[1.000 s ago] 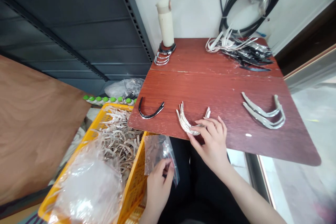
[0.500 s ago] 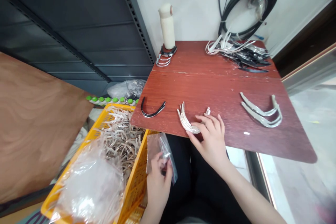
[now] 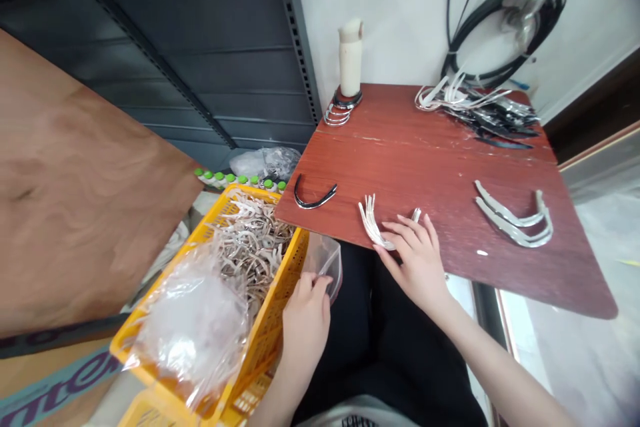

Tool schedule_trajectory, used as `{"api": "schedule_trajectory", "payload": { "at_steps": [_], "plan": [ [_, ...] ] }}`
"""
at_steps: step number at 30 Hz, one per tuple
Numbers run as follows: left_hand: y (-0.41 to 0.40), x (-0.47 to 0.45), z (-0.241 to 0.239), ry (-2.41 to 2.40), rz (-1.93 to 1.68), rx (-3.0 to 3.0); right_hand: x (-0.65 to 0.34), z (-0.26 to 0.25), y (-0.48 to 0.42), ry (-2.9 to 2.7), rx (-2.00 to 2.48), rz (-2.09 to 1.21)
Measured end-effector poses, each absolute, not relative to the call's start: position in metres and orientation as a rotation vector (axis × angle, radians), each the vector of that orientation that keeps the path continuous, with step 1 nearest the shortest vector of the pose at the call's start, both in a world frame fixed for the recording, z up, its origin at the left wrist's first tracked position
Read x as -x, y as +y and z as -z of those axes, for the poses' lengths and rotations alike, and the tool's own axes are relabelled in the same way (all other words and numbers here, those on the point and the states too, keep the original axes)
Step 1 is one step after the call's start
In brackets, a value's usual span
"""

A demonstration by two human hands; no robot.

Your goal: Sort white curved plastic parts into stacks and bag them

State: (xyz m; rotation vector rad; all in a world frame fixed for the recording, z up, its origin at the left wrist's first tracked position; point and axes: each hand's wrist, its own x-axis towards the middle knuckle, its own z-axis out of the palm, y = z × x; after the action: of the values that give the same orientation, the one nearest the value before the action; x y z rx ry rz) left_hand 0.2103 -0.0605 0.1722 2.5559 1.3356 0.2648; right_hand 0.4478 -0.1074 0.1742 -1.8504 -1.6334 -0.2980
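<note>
The left hand point(image 3: 306, 313) pinches a clear plastic bag point(image 3: 334, 259) beside a yellow crate point(image 3: 286, 300). The right hand point(image 3: 419, 270) has its grip around a bundle of curved pale strips point(image 3: 371, 223), lying at the near edge of a reddish-brown worktop point(image 3: 400, 163), near a black curved strip point(image 3: 315, 205).

the tabletop point(image 3: 380, 157) is reddish brown with wood grain, the basket point(image 3: 273, 323) yellow, the bundled strips point(image 3: 371, 223) silvery white, the small bag point(image 3: 324, 252) colourless, the lone curved piece point(image 3: 313, 205) black, the bottle point(image 3: 351, 63) cream, the caps point(image 3: 243, 179) green.
</note>
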Motion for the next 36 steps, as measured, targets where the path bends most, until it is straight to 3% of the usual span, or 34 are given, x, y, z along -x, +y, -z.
{"api": "schedule_trajectory", "payload": {
  "at_steps": [8,16,28,36],
  "plan": [
    [-0.065,-0.215,-0.181,1.349,-0.198,-2.479,-0.457,-0.183,-0.117,-1.757,1.661,0.173],
    [-0.065,-0.213,-0.192,1.343,-0.195,-2.454,-0.416,-0.230,-0.165,-2.168,1.521,-0.267],
    [-0.083,-0.214,-0.177,0.852,-0.229,-2.553,-0.394,-0.190,-0.158,-2.153,1.683,-0.141],
    [-0.088,-0.205,-0.141,0.987,-0.242,-2.563,-0.354,-0.139,-0.148,-1.874,1.732,-0.072]
  ]
}}
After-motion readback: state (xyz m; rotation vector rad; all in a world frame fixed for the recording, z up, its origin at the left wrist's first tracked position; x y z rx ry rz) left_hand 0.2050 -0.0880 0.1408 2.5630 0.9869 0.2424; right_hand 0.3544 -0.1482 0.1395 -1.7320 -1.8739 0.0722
